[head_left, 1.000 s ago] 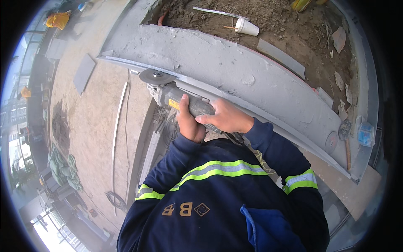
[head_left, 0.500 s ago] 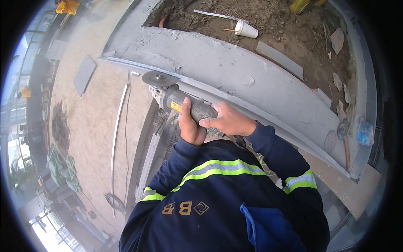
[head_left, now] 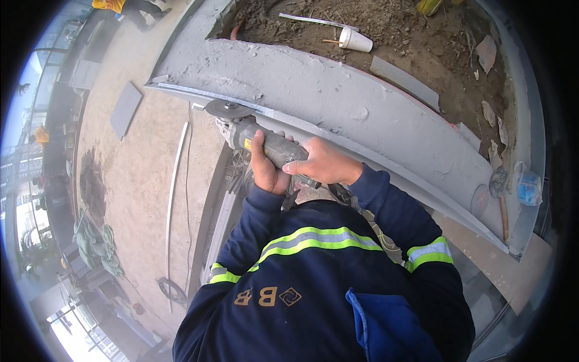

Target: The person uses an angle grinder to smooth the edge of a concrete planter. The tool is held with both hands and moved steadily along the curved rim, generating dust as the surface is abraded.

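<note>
Both my hands hold an angle grinder [head_left: 262,140] with a dark grey body. My left hand [head_left: 268,169] wraps round the body from below, its thumb on top. My right hand [head_left: 329,163] grips the rear end. The cutting disc [head_left: 230,109] lies at the front edge of the grey planter ledge [head_left: 362,114]. A paler strip [head_left: 199,92] runs along that edge by the disc. Whether the disc touches the edge, I cannot tell.
Soil [head_left: 410,36] fills the planter, with a white cup [head_left: 355,40] on it. A hammer [head_left: 501,202], a spare disc [head_left: 479,200] and a blue-and-clear packet [head_left: 528,184] rest at the ledge's right end. A slab [head_left: 126,110], a long white strip [head_left: 174,181] and cable [head_left: 172,291] lie on the floor.
The view has shifted slightly. The grinder stays at the ledge edge in both hands. A person in yellow at the top left now shows more of the body, and the dust there has thinned.
</note>
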`<state>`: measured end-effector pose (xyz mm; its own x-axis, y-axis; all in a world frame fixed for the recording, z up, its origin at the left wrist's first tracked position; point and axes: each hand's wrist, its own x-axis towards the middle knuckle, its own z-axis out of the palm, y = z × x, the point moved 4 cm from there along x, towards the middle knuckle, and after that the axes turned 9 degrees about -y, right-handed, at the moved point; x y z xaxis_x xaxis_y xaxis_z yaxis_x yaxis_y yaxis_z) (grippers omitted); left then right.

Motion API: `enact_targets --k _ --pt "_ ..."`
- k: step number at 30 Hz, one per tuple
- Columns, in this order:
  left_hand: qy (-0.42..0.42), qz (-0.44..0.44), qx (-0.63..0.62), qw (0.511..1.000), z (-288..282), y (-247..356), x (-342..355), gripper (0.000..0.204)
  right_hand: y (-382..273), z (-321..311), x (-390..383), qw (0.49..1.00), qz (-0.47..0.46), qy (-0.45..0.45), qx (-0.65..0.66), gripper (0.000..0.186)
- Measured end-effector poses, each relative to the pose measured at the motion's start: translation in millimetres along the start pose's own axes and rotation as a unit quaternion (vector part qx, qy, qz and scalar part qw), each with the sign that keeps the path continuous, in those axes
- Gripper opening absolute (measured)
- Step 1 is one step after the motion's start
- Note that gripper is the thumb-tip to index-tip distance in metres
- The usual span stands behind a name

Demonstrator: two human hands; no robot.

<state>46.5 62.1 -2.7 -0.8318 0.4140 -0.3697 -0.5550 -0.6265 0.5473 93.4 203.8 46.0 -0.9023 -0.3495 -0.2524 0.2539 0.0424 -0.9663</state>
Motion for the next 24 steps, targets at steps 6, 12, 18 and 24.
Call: enact_targets --k 6,12,18,24 --pt "0.007 -0.008 -0.036 0.999 9 -15 -12 0.042 7 -3 -20 0.999 0.029 -0.007 -0.041 0.045" --pt "0.003 -0.007 -0.036 0.999 21 -25 -31 0.04 3 -1 -41 0.998 -0.017 0.017 -0.058 0.044" --pt "0.01 -0.03 -0.048 0.998 11 -38 -35 0.04 -7 7 -51 0.997 -0.055 0.049 -0.033 0.047" --pt "0.011 0.004 -0.044 0.999 7 -23 -11 0.037 -4 -2 -25 1.0 0.009 -0.009 -0.014 0.051"
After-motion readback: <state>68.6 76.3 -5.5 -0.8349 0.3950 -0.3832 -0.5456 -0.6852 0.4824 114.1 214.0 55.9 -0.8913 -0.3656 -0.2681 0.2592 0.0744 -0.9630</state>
